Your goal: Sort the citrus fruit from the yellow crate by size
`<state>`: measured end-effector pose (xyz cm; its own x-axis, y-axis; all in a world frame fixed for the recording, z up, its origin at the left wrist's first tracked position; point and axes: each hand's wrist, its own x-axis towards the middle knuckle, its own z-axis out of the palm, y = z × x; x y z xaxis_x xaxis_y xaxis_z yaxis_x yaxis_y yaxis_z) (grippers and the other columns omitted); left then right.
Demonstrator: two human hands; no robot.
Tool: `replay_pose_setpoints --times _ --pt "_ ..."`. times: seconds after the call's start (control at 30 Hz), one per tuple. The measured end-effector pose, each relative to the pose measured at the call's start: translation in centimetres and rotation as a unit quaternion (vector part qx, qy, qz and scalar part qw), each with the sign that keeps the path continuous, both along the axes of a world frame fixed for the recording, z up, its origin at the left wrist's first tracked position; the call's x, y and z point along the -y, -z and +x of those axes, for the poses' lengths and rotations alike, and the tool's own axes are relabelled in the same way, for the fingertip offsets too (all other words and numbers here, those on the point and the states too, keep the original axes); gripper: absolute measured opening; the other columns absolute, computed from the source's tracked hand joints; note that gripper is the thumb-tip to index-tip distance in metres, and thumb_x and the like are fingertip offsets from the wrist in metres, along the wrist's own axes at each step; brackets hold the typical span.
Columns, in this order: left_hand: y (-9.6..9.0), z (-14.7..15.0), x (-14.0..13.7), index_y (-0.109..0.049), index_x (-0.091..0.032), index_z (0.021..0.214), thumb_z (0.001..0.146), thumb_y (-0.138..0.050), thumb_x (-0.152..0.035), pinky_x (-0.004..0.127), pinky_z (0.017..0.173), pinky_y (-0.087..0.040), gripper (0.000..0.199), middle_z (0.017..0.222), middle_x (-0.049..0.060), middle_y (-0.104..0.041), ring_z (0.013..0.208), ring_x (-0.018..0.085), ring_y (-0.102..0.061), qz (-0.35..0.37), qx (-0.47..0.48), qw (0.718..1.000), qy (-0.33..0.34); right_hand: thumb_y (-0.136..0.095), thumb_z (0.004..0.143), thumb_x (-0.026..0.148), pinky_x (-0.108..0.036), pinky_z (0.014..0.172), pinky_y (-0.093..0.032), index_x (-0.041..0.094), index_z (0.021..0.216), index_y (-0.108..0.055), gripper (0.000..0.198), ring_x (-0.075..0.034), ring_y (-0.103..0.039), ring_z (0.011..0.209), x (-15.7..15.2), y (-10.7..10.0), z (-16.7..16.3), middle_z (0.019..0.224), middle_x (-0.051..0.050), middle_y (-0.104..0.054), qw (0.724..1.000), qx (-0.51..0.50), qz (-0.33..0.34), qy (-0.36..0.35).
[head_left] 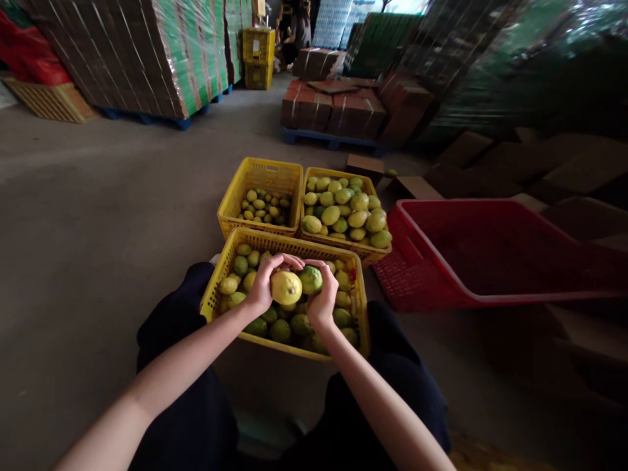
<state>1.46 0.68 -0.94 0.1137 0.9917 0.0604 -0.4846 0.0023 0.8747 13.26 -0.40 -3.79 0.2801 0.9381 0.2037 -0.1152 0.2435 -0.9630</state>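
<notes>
**Two fruits in hand above the front crate**

Nearest: bare forearms (161, 389) reaching forward between dark-clad legs (171, 327), one either side of a yellow front crate (279, 243).

Left grip (265, 286): curled round a yellow fruit (286, 288), fingers arched over the top. Right grip (322, 297): curled round a green fruit (311, 280), held just beside the yellow one. Fingertips close together; contact between them hard to tell. Both fruits above the loose green and yellow fruits (280, 331) in the front crate.

Just right: a large red basket (400, 275). Just behind: rear-left crate (275, 175), smaller-looking fruits low inside; rear-right crate (375, 254), heaped high.

Beyond, on the floor (98, 183): loose cardboard boxes (466, 147) to the right; strapped brown boxes (356, 121) on a blue pallet (333, 141).

Farther: film-wrapped stack (196, 52) at left, two stacked yellow crates (258, 55), a person dimly visible beside them.
</notes>
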Motion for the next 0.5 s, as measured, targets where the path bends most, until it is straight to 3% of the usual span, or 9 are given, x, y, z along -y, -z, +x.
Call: replay_pose_setpoints --times 0.23,0.4,0.5 --pt "0.0 0.2 -0.8 -0.071 -0.015 0.061 0.079 -0.046 -0.028 0.031 0.083 -0.051 0.034 0.071 0.007 -0.071 0.079 0.02 -0.069 -0.181 0.144 0.972 -0.04 -0.041 0.094 0.04 -0.033 0.08 -0.047 0.022 0.079 -0.07 0.037 -0.02 -0.062 0.08 0.1 -0.1 -0.7 0.08 -0.001 -0.069 1.0 0.003 0.024 -0.008" --pt "-0.1 -0.3 -1.2 -0.067 -0.017 0.067 0.081 -0.045 -0.023 0.032 0.079 -0.055 0.026 0.066 0.006 -0.07 0.071 0.02 -0.069 -0.353 0.257 0.895 -0.093 -0.042 0.093 0.046 -0.036 0.088 -0.048 0.023 0.087 -0.068 0.035 -0.022 -0.063 0.091 -0.1 0.5 -0.9 0.092 -0.002 -0.07 0.999 -0.003 -0.015 -0.042" --pt "-0.3 -0.6 -1.3 -0.067 -0.016 0.076 0.081 -0.046 -0.021 0.033 0.077 -0.057 0.022 0.07 0.005 -0.071 0.077 0.021 -0.071 -0.394 0.286 0.869 -0.094 -0.043 0.092 0.049 -0.036 0.087 -0.05 0.024 0.087 -0.067 0.035 -0.022 -0.063 0.094 -0.5 0.5 -0.8 0.093 -0.002 -0.07 0.997 0.006 -0.035 -0.068"
